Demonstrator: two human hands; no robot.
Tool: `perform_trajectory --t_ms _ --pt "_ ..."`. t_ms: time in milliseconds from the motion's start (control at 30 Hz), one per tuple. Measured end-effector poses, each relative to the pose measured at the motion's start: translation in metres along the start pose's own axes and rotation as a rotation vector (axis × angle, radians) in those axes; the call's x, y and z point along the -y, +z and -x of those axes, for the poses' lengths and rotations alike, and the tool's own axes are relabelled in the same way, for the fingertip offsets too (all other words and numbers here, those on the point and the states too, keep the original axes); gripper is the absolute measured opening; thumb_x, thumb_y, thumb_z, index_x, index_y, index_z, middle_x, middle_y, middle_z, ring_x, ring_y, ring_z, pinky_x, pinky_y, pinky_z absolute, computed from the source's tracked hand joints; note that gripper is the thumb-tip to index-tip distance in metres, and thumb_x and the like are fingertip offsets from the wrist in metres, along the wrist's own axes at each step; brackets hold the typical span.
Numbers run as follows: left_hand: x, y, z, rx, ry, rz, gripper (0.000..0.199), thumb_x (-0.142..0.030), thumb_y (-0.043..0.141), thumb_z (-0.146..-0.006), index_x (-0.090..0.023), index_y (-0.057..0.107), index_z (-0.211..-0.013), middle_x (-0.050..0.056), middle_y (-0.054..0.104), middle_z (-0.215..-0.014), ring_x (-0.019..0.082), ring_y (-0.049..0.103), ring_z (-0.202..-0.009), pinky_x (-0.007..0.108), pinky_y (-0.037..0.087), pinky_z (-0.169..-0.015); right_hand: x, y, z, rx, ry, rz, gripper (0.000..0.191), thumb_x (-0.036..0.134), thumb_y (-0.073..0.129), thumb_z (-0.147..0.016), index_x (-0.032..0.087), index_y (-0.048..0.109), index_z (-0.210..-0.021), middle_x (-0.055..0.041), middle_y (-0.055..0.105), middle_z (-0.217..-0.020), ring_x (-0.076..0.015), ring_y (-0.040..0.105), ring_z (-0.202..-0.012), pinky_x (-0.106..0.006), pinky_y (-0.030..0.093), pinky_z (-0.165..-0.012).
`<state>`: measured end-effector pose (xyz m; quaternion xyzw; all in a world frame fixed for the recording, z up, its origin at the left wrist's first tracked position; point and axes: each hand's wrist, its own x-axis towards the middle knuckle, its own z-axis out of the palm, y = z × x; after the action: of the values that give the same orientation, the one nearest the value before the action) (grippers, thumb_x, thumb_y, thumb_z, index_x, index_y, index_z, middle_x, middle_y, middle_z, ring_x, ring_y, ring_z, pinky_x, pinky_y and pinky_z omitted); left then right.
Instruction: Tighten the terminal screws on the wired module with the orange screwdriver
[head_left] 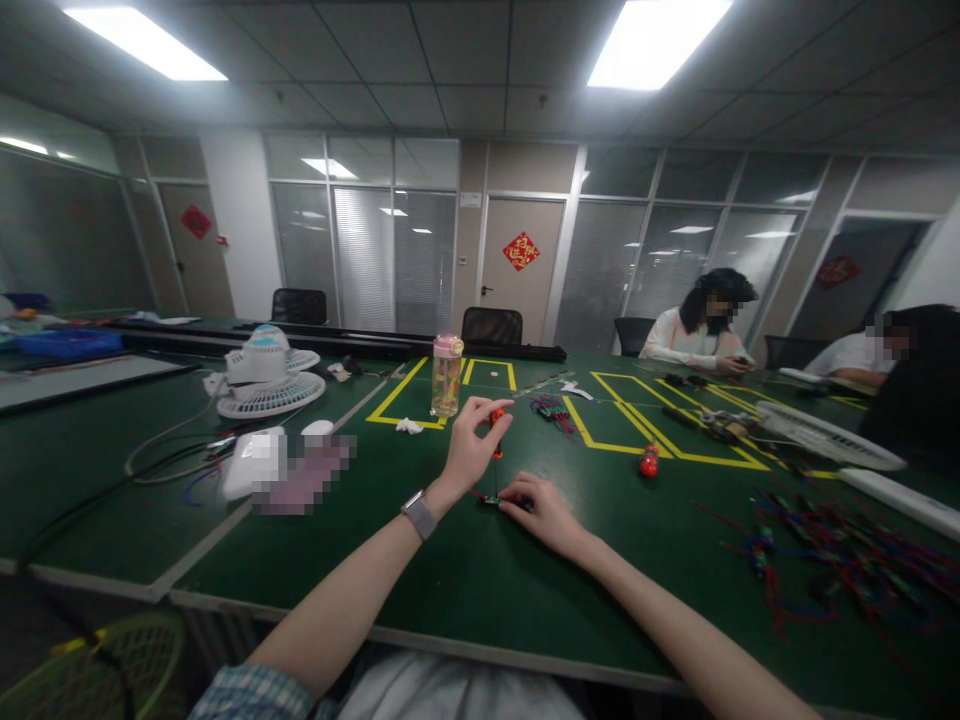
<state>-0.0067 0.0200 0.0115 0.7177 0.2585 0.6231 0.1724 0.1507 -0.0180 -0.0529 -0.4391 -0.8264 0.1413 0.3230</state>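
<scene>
An upright screwdriver (498,448) with an orange-red handle is pinched between the thumb and fingers of my left hand (474,440). Its thin shaft points straight down at a small green circuit board (490,500) on the table; whether the tip touches it I cannot tell. With fingertips closed on the board's right edge, my right hand (541,510) rests low against the green tabletop. A short red wire shows at the board's left side. Much of the screwdriver handle is hidden behind my left fingers.
A drink bottle (447,378) stands beyond my hands. White fans (271,385) lie at left, near a white device (253,462). Right of me are a red object (649,461) and a heap of wired boards (840,550). Two people sit at far right.
</scene>
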Motion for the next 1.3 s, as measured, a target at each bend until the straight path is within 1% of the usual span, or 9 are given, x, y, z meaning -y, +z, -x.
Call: perform_trajectory --t_ms 100,167,333,433,633,800,900,1133,1300 --pt "0.0002 0.0005 0.0007 0.060 -0.007 0.050 0.030 -0.025 0.042 -0.093 -0.023 0.059 -0.118 0.005 0.061 -0.103 0.015 0.057 -0.095 0.027 0.046 -0.083 -0.0018 0.0006 0.0002 -0.001 -0.011 0.001 0.013 0.018 0.060 -0.082 0.017 0.071 -0.086 -0.0037 0.060 -0.080 -0.0140 0.057 -0.071 -0.024 0.044 -0.066" --pt "0.0012 0.0012 0.0011 0.070 -0.015 0.080 0.032 -0.024 0.041 -0.093 -0.022 0.057 -0.121 0.006 0.061 -0.105 0.015 0.059 -0.092 0.028 0.047 -0.081 -0.0025 0.0010 0.0005 -0.002 -0.008 0.002 0.013 0.019 0.060 -0.082 0.017 0.071 -0.087 -0.0036 0.059 -0.080 -0.0140 0.057 -0.071 -0.024 0.044 -0.065" --pt "0.0015 0.0017 0.0011 0.020 0.008 0.002 0.022 -0.026 0.056 -0.086 -0.021 0.064 -0.107 0.003 0.058 -0.090 0.014 0.056 -0.082 0.024 0.047 -0.073 -0.0015 0.0009 0.0009 -0.001 0.014 -0.008 0.013 0.018 0.060 -0.081 0.017 0.071 -0.087 -0.0039 0.059 -0.080 -0.0139 0.057 -0.070 -0.024 0.044 -0.066" --pt "-0.0010 0.0009 0.0007 0.011 0.009 -0.039 0.018 -0.029 0.060 -0.083 -0.021 0.066 -0.099 0.002 0.055 -0.088 0.013 0.054 -0.081 0.023 0.046 -0.071 -0.0008 0.0002 0.0010 -0.002 0.013 -0.008 0.012 0.017 0.060 -0.081 0.016 0.071 -0.086 -0.0041 0.060 -0.080 -0.0142 0.057 -0.071 -0.025 0.045 -0.067" --pt "-0.0039 -0.0003 0.0002 0.052 0.019 0.005 0.029 -0.024 0.040 -0.094 -0.022 0.061 -0.114 0.003 0.058 -0.095 0.013 0.055 -0.087 0.025 0.045 -0.079 -0.0041 0.0015 0.0009 -0.005 -0.009 -0.009 0.012 0.017 0.060 -0.081 0.016 0.071 -0.086 -0.0036 0.059 -0.079 -0.0139 0.057 -0.070 -0.024 0.044 -0.065" --pt "-0.0022 0.0003 0.0001 0.002 0.033 -0.014 0.022 -0.025 0.052 -0.088 -0.021 0.064 -0.107 0.003 0.057 -0.090 0.013 0.055 -0.082 0.023 0.046 -0.072 -0.0047 0.0023 0.0005 -0.009 -0.007 -0.016 0.012 0.017 0.060 -0.081 0.016 0.071 -0.086 -0.0037 0.059 -0.079 -0.0137 0.057 -0.070 -0.024 0.044 -0.065" --pt "-0.0033 0.0002 0.0002 0.002 0.032 -0.039 0.018 -0.028 0.058 -0.085 -0.021 0.067 -0.100 0.002 0.054 -0.088 0.013 0.054 -0.082 0.023 0.045 -0.072 -0.0045 0.0019 0.0002 -0.013 -0.005 -0.013 0.012 0.017 0.060 -0.081 0.016 0.071 -0.086 -0.0038 0.060 -0.080 -0.0137 0.057 -0.070 -0.024 0.045 -0.065" --pt "-0.0041 0.0001 0.0010 0.088 0.007 0.038 0.032 -0.025 0.039 -0.094 -0.022 0.058 -0.120 0.004 0.059 -0.099 0.014 0.057 -0.089 0.026 0.047 -0.079 -0.0038 0.0018 0.0003 -0.011 -0.015 -0.015 0.012 0.018 0.060 -0.081 0.016 0.071 -0.087 -0.0037 0.060 -0.080 -0.0136 0.057 -0.070 -0.024 0.045 -0.065" --pt "-0.0020 0.0028 0.0017 0.054 0.028 0.006 0.028 -0.029 0.052 -0.088 -0.021 0.061 -0.114 0.003 0.058 -0.088 0.013 0.056 -0.079 0.025 0.048 -0.071 -0.0008 0.0002 0.0005 -0.006 0.002 0.002 0.013 0.018 0.060 -0.082 0.017 0.071 -0.087 -0.0038 0.060 -0.079 -0.0142 0.057 -0.070 -0.025 0.045 -0.066"
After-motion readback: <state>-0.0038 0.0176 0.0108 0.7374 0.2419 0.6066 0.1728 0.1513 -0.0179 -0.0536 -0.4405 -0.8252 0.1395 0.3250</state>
